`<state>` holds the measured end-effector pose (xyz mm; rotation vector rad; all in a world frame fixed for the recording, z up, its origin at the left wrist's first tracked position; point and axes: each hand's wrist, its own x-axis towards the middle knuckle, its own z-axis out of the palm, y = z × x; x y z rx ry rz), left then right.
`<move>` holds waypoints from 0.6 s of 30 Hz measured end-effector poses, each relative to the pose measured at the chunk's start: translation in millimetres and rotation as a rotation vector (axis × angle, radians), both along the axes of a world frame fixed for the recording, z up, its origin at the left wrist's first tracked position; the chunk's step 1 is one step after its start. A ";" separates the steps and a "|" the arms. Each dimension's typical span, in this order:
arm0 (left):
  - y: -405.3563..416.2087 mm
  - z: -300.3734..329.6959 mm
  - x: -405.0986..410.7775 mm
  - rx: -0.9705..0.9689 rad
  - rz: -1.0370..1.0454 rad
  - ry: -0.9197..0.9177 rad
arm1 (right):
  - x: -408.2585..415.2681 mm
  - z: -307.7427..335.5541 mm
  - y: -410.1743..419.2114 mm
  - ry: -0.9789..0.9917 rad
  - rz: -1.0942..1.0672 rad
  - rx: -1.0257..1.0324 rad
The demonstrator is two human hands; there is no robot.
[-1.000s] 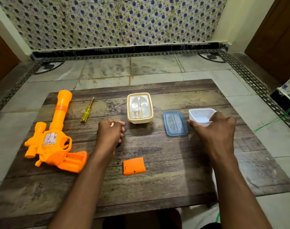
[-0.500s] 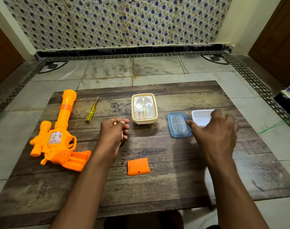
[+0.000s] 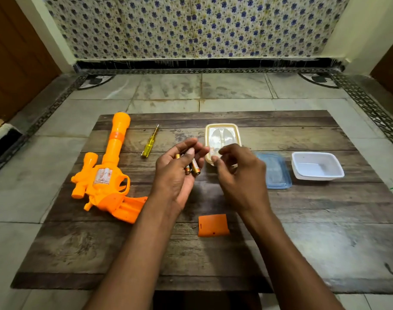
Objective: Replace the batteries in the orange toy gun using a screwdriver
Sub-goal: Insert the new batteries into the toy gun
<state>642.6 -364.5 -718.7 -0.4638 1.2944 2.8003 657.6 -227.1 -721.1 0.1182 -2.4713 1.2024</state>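
The orange toy gun (image 3: 106, 175) lies at the left of the wooden table (image 3: 303, 242), its grip compartment uncovered. The orange battery cover (image 3: 213, 225) lies near the front middle, a tiny screw beside it. A yellow screwdriver (image 3: 150, 142) lies behind the gun. My left hand (image 3: 176, 173) is turned palm up over the middle of the table and holds gold batteries (image 3: 192, 167) under its thumb. My right hand (image 3: 238, 175) hovers just right of it, fingers loosely curled toward the batteries, holding nothing that I can see.
A cream lidded box (image 3: 222, 136) stands behind my hands. A blue lid (image 3: 275, 173) lies to the right, and beyond it an open white container (image 3: 317, 166). Tiled floor surrounds the low table, with a patterned wall behind.
My right hand left the white container and came left to the middle. My left hand turned palm up, showing the batteries it holds.
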 end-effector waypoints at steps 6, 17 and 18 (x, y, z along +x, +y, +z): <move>-9.1 1.6 2.5 -0.002 0.003 0.085 | -0.1 -3.3 -34.7 -0.140 0.190 -0.242; -49.9 5.0 18.6 -0.497 0.430 0.023 | 7.5 6.0 -51.7 -0.303 0.239 -0.438; -58.2 3.5 20.5 -0.566 0.482 -0.013 | 9.2 5.7 -53.7 -0.306 0.244 -0.440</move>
